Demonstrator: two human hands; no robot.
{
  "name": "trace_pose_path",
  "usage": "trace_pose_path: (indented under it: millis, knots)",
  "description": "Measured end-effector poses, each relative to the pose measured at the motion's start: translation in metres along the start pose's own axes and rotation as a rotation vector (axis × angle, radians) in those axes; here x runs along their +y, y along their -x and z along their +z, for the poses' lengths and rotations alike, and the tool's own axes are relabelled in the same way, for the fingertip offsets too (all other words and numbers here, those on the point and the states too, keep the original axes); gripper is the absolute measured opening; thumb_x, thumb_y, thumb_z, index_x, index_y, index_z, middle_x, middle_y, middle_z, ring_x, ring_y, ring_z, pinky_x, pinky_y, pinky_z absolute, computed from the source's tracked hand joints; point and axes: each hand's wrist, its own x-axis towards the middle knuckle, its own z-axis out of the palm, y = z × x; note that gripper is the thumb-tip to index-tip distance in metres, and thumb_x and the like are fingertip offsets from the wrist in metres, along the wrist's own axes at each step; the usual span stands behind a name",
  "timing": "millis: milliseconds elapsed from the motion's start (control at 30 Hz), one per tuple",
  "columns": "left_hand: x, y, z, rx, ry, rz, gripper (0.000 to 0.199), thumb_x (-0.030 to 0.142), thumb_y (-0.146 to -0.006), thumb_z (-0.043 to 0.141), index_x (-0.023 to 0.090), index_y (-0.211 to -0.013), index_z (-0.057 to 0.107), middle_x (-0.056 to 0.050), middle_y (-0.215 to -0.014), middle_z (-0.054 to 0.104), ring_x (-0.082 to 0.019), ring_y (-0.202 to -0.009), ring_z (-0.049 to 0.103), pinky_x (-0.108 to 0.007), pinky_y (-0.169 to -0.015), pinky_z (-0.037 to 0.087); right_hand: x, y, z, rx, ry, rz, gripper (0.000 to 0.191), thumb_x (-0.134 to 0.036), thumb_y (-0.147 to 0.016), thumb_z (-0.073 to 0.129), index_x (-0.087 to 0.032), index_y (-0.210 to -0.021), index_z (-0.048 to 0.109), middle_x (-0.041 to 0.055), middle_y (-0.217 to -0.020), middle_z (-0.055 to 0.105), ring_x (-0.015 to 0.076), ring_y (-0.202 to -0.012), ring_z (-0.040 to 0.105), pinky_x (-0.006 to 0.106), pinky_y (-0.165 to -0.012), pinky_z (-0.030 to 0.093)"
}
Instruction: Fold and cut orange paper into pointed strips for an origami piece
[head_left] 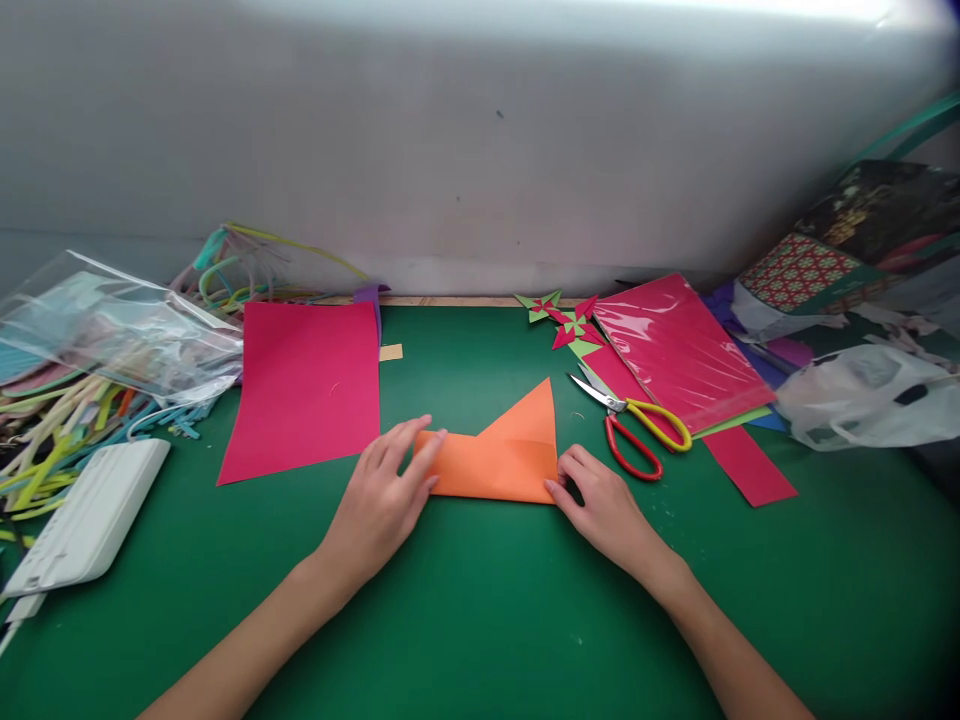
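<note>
A folded orange paper [502, 460] lies on the green table [480, 610], with a straight lower edge and a pointed flap rising at its right side. My left hand [386, 485] rests at the paper's left end, its fingers apart and the fingertips on the paper. At the lower right corner, my right hand [600, 500] has its thumb and curled fingers at the paper's edge, pinching it. Just beyond my right hand lie scissors [634, 425] with one yellow and one red handle, blades apart.
A red sheet [307, 385] lies left. Behind the scissors are folded paper stars [574, 325] and a wrapped red paper pack [682, 350]. A white device [90, 515] and colored strips [52, 440] sit far left; a white plastic bag [870, 395] is at right.
</note>
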Motion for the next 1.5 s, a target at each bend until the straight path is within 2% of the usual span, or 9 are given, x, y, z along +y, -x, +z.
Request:
trace_pose_path:
  millis: [133,267,367,467,633,867,1000,1333,1500]
  knots:
    - [0.033,0.002,0.001,-0.07,-0.054,0.35,0.06,0.006,-0.103,0.045,0.017,-0.162,0.04,-0.009,-0.164,0.048,-0.029,-0.156,0.037,-0.053,-0.132,0.025,0.0,-0.001,0.0,0.005,0.006,-0.001,0.02,-0.026,-0.103,0.056,-0.024,-0.086,0.048,0.0003,-0.089,0.056,0.0177,-0.073,0.056,0.031,-0.063,0.042]
    - [0.057,-0.004,0.013,-0.21,-0.056,0.368,0.058,0.034,-0.11,0.046,0.016,-0.165,0.036,-0.009,-0.171,0.036,-0.029,-0.159,0.032,-0.05,-0.133,0.021,-0.001,0.002,0.0,0.011,-0.01,-0.014,0.019,-0.027,-0.104,0.057,-0.024,-0.086,0.05,0.0009,-0.089,0.057,0.0187,-0.074,0.057,0.032,-0.066,0.044]
    - [0.055,-0.01,0.024,-0.261,-0.051,0.356,0.064,0.046,-0.11,0.044,0.019,-0.167,0.03,-0.009,-0.173,0.031,-0.03,-0.16,0.029,-0.051,-0.132,0.018,0.004,0.002,-0.006,0.026,-0.091,-0.037,0.018,-0.029,-0.105,0.055,-0.024,-0.088,0.054,0.0031,-0.093,0.061,0.02,-0.079,0.062,0.034,-0.07,0.05]
    - [0.045,-0.015,0.028,-0.294,-0.039,0.381,0.066,0.049,-0.11,0.043,0.021,-0.168,0.028,-0.008,-0.173,0.03,-0.029,-0.16,0.028,-0.05,-0.133,0.014,0.016,-0.007,-0.015,0.131,-0.139,-0.103,0.017,-0.027,-0.109,0.047,-0.025,-0.103,0.063,0.0085,-0.114,0.067,0.0247,-0.106,0.067,0.04,-0.091,0.056]
    - [0.037,-0.021,0.027,-0.325,-0.027,0.438,0.068,0.053,-0.109,0.043,0.021,-0.168,0.028,-0.009,-0.174,0.029,-0.031,-0.159,0.029,-0.051,-0.133,0.01,0.04,-0.035,-0.022,0.136,0.048,-0.258,0.039,-0.018,-0.109,0.041,-0.028,-0.141,0.06,0.0089,-0.153,0.058,0.0295,-0.147,0.048,0.054,-0.12,0.044]
    - [0.03,-0.026,0.027,-0.38,0.005,0.466,0.067,0.058,-0.107,0.045,0.027,-0.166,0.034,-0.011,-0.173,0.029,-0.033,-0.159,0.031,-0.056,-0.131,0.015,0.045,-0.043,-0.01,0.118,0.138,-0.302,0.06,-0.001,-0.099,0.037,-0.025,-0.151,0.054,0.0123,-0.152,0.06,0.0305,-0.144,0.053,0.06,-0.121,0.044]
    - [0.029,-0.031,0.026,-0.389,0.033,0.489,0.066,0.057,-0.107,0.047,0.025,-0.164,0.037,-0.012,-0.173,0.031,-0.034,-0.159,0.03,-0.057,-0.131,0.016,0.045,-0.045,-0.014,0.105,0.08,-0.264,0.075,0.008,-0.09,0.031,-0.024,-0.155,0.05,0.0116,-0.154,0.058,0.0275,-0.144,0.053,0.055,-0.118,0.049]
    - [0.063,-0.052,0.035,-0.395,0.084,0.429,0.053,0.052,-0.109,0.041,0.022,-0.152,0.051,-0.015,-0.145,0.059,-0.034,-0.14,0.05,-0.058,-0.123,0.029,0.048,-0.059,-0.016,0.109,0.1,-0.284,0.062,0.007,-0.089,0.036,-0.015,-0.139,0.065,0.0175,-0.14,0.066,0.0305,-0.133,0.06,0.054,-0.112,0.053]
    - [0.076,-0.056,0.046,-0.363,0.051,0.383,0.061,0.062,-0.106,0.04,0.021,-0.15,0.053,-0.019,-0.148,0.056,-0.037,-0.137,0.051,-0.06,-0.119,0.032,0.047,-0.058,-0.014,0.133,0.107,-0.282,0.06,0.006,-0.09,0.037,-0.016,-0.139,0.065,0.0173,-0.139,0.067,0.0311,-0.132,0.06,0.054,-0.111,0.053]
